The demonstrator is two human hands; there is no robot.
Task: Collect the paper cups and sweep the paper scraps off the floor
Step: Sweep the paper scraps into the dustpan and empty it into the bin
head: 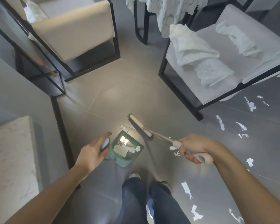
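Several white paper scraps [121,151] are held in one teal dustpan [131,156] on the grey floor [113,97]; about a dozen more are strewn to the right. One broom [140,125] is gripped by the right hand [193,147], fingers curled round its handle. The dustpan's handle top is held by the left hand [91,151]. Two chairs [74,28] are seen. No writing can be read.

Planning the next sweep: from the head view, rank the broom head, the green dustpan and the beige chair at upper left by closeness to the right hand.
From the right hand, which grips the broom handle:
1. Broom head, ahead and to its left.
2. Green dustpan, farther left, by the left hand.
3. Beige chair, far off at upper left.
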